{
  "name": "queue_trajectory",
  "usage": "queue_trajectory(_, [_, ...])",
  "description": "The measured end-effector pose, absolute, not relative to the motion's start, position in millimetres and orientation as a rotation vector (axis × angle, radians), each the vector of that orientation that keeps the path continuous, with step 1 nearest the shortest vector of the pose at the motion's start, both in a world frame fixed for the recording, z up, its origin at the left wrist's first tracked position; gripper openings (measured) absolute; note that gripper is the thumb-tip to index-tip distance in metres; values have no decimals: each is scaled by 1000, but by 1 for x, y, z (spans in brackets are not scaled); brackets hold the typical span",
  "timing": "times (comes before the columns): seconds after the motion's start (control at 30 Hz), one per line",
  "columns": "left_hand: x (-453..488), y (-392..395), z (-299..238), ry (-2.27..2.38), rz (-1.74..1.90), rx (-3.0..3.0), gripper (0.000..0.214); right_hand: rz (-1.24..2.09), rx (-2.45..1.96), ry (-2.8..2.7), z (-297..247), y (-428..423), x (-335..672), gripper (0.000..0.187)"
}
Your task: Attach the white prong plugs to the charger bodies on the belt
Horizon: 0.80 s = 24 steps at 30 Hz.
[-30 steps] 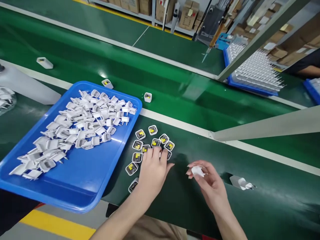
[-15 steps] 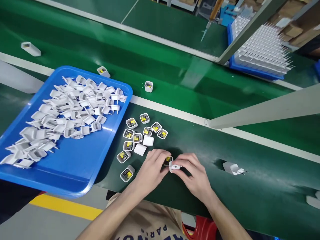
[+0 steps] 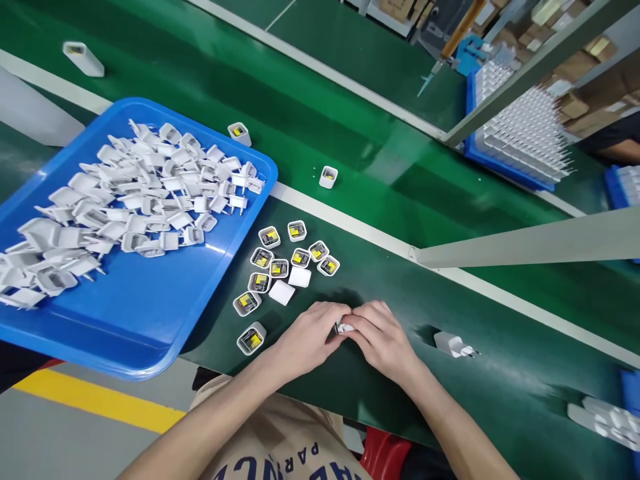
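Observation:
My left hand (image 3: 314, 337) is closed around a white charger housing, mostly hidden by the fingers; a bit of its dark inside shows. Pinched in my right hand (image 3: 384, 341) is a white plug cap (image 3: 345, 327), held against the housing's open end. Whether the two are joined I cannot tell. To the left on the green bench stand several open housings (image 3: 251, 339) with black and yellow parts inside, and two white ones (image 3: 282, 292) with no opening showing. Off to the right lies a charger (image 3: 455, 344) with its plug pins attached.
A blue tray (image 3: 145, 293) heaped with white plug caps (image 3: 150, 200) is at the left. Three housings, one of them this housing (image 3: 328, 177), sit on the green belt beyond the white rail. A slanted post (image 3: 530, 237) crosses the right side. More chargers (image 3: 605, 421) lie at far right.
The plug cap has come closer to the housing, and my hands now meet over them. The view has shifted, showing more chargers at the right edge.

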<state>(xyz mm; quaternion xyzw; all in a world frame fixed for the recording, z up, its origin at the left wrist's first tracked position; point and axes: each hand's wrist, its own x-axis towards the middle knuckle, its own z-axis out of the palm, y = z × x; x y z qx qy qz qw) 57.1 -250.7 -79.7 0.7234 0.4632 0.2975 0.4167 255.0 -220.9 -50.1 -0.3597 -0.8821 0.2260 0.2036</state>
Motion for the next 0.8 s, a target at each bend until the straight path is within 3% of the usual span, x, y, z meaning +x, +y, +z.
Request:
queue_trajectory(0.17, [55, -254, -82, 1153, 731, 1919, 46, 719, -999, -2417, -51, -219, 255, 13])
queue_trajectory(0.8, [50, -252, -90, 1108, 696, 1893, 44, 632, -1023, -2444, -58, -225, 257, 13])
